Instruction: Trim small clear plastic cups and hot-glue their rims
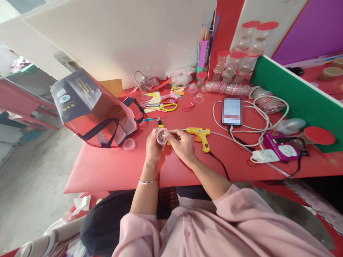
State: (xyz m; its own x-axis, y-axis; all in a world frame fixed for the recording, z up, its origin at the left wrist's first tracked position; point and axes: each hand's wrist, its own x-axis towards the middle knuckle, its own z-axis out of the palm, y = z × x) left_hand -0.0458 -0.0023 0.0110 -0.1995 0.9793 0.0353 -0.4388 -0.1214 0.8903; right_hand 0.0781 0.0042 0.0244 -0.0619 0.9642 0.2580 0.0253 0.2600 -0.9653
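Both my hands meet over the red table (112, 167), close to its near edge. My left hand (153, 144) is closed around a small clear plastic cup (162, 136), its round mouth facing up at me. My right hand (182, 142) pinches the same cup from the right side with its fingertips. A silver bangle sits on my left wrist. A yellow glue gun (201, 134) lies on the table just right of my right hand, its black cord trailing toward me. A yellow-handled cutter (160, 122) lies just beyond the cup.
A black-and-red bag (88, 107) lies tipped at the left, with clear lids (129, 144) near it. Scissors (168, 106), paper scraps and red lids lie at the back. A phone (232, 111), white cables (257, 121), a purple device (281, 146), stacked cups (225, 87) and a green board (294, 96) fill the right.
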